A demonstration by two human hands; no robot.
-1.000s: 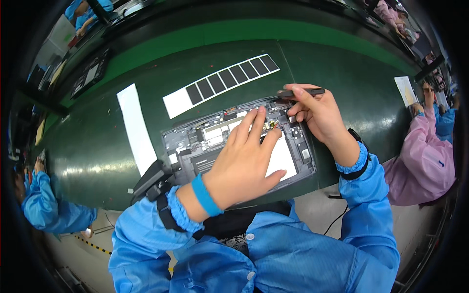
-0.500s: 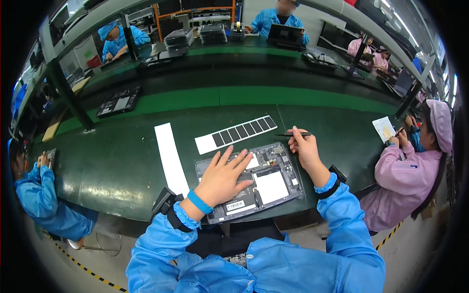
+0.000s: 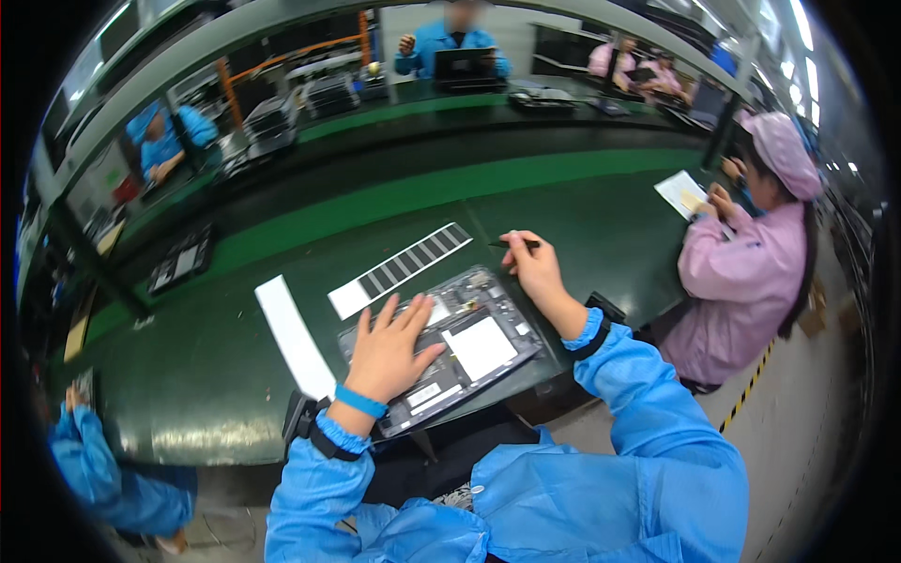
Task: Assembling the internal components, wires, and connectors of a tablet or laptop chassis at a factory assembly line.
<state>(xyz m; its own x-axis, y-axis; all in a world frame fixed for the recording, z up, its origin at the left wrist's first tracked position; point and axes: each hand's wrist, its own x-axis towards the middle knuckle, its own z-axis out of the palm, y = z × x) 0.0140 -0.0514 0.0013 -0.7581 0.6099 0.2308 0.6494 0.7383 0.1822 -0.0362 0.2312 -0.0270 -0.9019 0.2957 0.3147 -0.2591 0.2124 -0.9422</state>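
An opened laptop base [image 3: 449,364], its inner boards and a large white panel exposed, lies on the green bench in front of me, tilted slightly. My left hand [image 3: 392,355] rests flat across its left part with fingers spread, hiding what is beneath. Just beyond the base's far right corner, my right hand [image 3: 537,272] pinches slim black tweezers [image 3: 532,245], tip pointing left. A white backing strip [image 3: 349,300] bearing several black rectangular stickers lies behind the laptop base. Left of it is a long blank white strip [image 3: 296,336].
Another opened laptop base [image 3: 182,258] sits at the far left of the bench [image 3: 202,366]. A person in pink [image 3: 741,272] handles paper on the right; a person in blue [image 3: 113,474] works at the left. Across the bench a person holds a dark laptop [image 3: 466,68].
The whole view has turned, so the bench and its things appear shifted left and tilted. My left hand stays on the laptop base; my right hand still holds the tweezers beside its far corner.
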